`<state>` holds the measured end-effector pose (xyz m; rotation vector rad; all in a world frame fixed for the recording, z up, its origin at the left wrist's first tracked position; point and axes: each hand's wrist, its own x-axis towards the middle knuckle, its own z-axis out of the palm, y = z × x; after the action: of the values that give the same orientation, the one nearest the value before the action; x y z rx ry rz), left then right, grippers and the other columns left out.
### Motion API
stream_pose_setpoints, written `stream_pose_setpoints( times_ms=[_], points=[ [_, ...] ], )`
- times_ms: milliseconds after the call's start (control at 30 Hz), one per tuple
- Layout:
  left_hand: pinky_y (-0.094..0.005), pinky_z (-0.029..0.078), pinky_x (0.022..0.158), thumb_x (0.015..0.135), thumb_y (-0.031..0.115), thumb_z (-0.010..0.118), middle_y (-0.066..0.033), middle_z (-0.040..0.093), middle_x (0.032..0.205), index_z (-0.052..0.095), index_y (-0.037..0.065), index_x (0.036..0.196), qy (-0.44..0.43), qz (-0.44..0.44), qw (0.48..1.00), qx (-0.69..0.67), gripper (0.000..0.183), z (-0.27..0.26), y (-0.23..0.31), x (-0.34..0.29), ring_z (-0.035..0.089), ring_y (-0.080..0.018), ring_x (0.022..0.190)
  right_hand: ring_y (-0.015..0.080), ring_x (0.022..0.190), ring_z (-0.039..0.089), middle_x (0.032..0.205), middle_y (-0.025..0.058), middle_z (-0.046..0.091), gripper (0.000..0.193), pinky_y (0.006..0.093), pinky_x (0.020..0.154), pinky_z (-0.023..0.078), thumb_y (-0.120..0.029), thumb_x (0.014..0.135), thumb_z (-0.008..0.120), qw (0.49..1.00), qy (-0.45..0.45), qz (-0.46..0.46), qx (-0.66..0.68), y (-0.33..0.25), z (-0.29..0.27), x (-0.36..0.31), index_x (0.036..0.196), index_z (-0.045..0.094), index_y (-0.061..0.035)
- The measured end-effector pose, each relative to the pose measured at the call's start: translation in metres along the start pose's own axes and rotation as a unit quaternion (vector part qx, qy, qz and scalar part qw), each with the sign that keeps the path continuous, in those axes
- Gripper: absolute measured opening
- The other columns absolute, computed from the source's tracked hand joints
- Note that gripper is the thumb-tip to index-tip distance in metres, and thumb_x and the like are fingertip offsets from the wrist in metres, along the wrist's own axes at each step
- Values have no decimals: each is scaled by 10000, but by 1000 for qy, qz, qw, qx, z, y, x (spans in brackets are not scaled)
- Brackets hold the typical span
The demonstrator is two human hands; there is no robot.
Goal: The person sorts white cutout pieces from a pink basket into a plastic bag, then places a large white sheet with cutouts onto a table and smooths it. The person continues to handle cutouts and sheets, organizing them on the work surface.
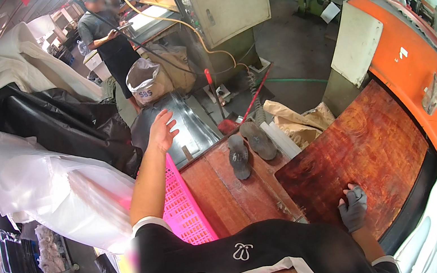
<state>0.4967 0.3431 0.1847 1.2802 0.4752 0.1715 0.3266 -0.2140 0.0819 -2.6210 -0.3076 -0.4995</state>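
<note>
My bare left hand [162,132] reaches forward with its fingers apart and nothing in it. Below it lies a glossy dark sheet [196,121], and my forearm passes over a pink plastic crate [185,204]. My right hand [354,209] wears a grey glove with bare fingertips. Its fingers are curled against a worn red-brown board [365,144], and anything inside them is hidden. Between the hands, two dark grey sole-shaped pieces [239,157] lie side by side on a reddish wooden surface [227,189].
An orange machine [412,40] curves along the right. Clear plastic sheeting [60,184] and black sheeting [55,114] are heaped at left. Beyond stand sacks [146,79], a beige machine cabinet [229,3] and a person [109,39]. Brown paper [299,121] lies near the board.
</note>
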Motion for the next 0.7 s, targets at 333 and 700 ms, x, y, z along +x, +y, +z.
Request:
stream_pose_setpoints(
  times_ms=[333, 700],
  points=[
    [-467, 347, 864, 844, 310, 514, -108, 322, 1308, 316, 107, 1299, 18, -34, 996, -75, 536, 3, -33, 24, 390, -294, 1116, 361, 1016, 457, 1099, 159, 514, 281, 432, 845, 380, -80, 634, 614, 1000, -15, 3, -8, 1, 2, 1, 903, 557, -26],
    [-510, 314, 917, 853, 423, 480, -160, 317, 1312, 132, 43, 1366, 57, -52, 986, -146, 727, -18, -53, 79, 393, -349, 1150, 369, 1042, 450, 1111, 170, 508, 370, 454, 873, 377, -60, 671, 582, 998, -30, 8, -53, -3, 2, 2, 1023, 503, 20]
  ],
)
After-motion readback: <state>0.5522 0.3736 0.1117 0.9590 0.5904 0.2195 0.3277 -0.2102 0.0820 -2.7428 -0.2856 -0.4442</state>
